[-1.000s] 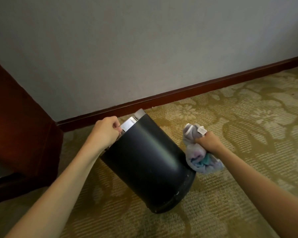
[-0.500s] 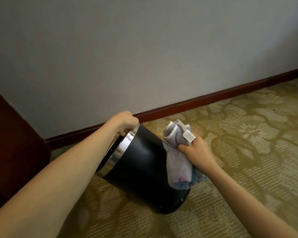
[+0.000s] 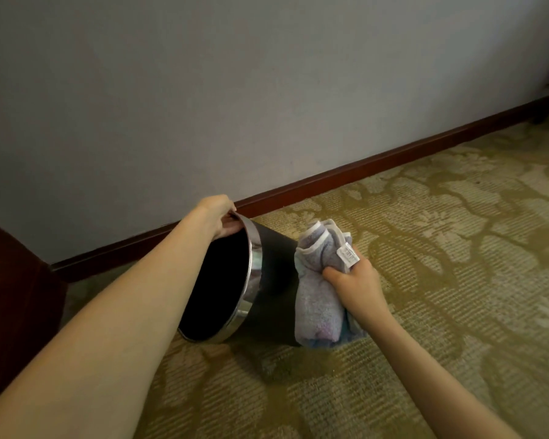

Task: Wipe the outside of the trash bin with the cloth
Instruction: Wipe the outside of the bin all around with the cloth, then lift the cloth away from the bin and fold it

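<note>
A black round trash bin point(image 3: 274, 280) with a shiny metal rim lies tipped on the carpet, its dark opening facing me and to the left. My left hand point(image 3: 217, 217) grips the top of that rim. My right hand point(image 3: 355, 286) holds a bunched pale grey cloth point(image 3: 317, 299) with a white tag and presses it against the bin's right outer side. The bin's base is hidden behind the cloth.
A grey wall with a dark red baseboard point(image 3: 346, 172) runs close behind the bin. Dark wooden furniture point(image 3: 10, 305) stands at the left edge. Patterned olive carpet point(image 3: 457, 248) stretches to the right and toward me.
The bin has turned so its opening now faces me. My right hand has brought the cloth from beside the bin onto its side.
</note>
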Demonstrator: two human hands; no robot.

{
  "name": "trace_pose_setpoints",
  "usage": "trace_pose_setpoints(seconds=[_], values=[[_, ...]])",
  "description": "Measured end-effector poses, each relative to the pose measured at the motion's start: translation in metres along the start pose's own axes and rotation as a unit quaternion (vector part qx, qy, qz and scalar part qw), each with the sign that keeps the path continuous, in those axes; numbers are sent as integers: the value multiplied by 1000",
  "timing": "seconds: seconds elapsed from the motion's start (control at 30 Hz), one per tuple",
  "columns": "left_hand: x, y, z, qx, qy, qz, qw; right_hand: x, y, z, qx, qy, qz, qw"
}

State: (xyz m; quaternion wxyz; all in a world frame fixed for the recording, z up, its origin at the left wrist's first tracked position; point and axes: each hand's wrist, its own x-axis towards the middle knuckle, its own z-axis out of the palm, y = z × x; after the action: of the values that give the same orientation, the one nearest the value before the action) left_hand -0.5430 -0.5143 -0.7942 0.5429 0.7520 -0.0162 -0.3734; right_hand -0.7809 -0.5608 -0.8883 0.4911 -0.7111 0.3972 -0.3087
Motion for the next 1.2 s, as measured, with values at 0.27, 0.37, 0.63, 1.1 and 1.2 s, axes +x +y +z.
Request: trace_pose_setpoints(seconds=[0.27, 0.37, 0.63, 1.1, 1.2], values=[[-7, -17, -27, 239, -107, 77, 962, 9, 20, 15, 50, 24, 39, 998], [-13, -40, -36, 321, -130, 160, 924, 21, 24, 12, 55, 52, 63, 995], [-19, -77, -39, 314, -170, 370, 858, 40, 32, -4, 43, 61, 94, 993], [-11, -98, -33, 333, -57, 462, 820, 57, 9, 0, -31, 53, 6, 998], [-9, -99, -30, 343, -47, 467, 813, 69, -14, -3, -16, 65, -48, 997]])
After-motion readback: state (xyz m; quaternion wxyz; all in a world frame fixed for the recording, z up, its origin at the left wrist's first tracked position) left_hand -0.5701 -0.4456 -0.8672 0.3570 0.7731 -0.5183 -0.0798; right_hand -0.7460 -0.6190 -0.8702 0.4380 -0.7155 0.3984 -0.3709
